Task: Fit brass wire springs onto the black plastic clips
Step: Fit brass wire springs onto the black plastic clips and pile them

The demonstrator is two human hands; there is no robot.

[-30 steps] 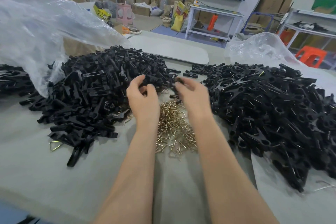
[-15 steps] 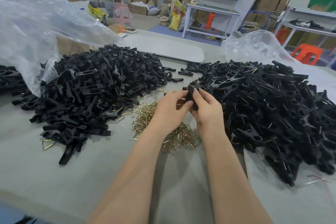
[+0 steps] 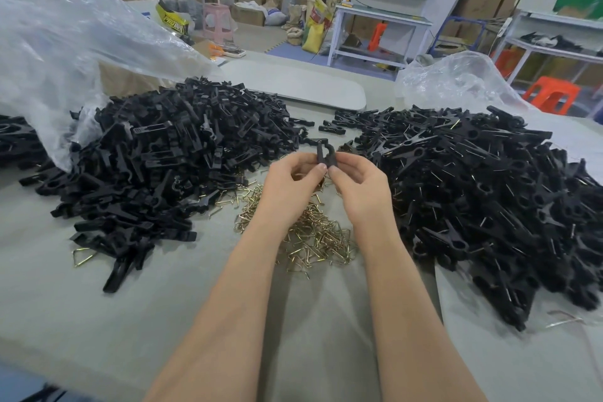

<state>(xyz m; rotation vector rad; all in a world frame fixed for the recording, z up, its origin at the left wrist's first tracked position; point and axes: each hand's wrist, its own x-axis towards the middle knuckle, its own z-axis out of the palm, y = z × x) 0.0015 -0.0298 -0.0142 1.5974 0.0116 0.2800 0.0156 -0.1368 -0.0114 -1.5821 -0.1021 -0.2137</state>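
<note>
Head view. A second ago your hands were apart at the pile edges. Now they meet at centre frame, much as they did half a second ago.

Left hand [image 3: 290, 186]: fingers curled, thumb and forefinger pinching the left side of one black clip [image 3: 323, 152].
Right hand [image 3: 359, 183]: same curl, fingertips pinching the clip's right side.
Both forearms run up from the bottom of the frame.

The clip stands roughly upright, its top showing above your fingertips. You hold it in the air over the far end of the brass springs [image 3: 313, 235], which lie between the two heaps. Cannot tell whether a spring sits on it.

Loose clip parts [image 3: 169, 166] are heaped at left-centre, and clips with wire glints [image 3: 489, 192] at right, all on the grey table [image 3: 98, 320]. A clear plastic bag [image 3: 65, 52] is at upper left.
</note>
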